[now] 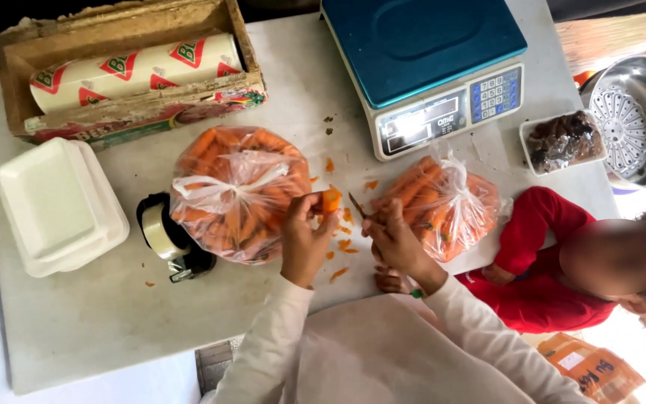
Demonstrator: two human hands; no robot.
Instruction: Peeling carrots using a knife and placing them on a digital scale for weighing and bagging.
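Left hand (304, 243): fingers closed round a carrot piece (330, 200), raised over the surface (99, 314) between two bagged carrot lots. Right hand (398, 241): fingers gripping a small knife (357, 205), tip just beside the carrot. Risk: blade slipping towards left fingers; second person in red sleeve (532, 224) close by.

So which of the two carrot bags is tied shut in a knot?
The left bag, beside the tape dispenser: its top is knotted across the carrots. The right bag, below the scale, has loose, untied handles sticking up.

2 long cream sleeves, bare hands, pale apron
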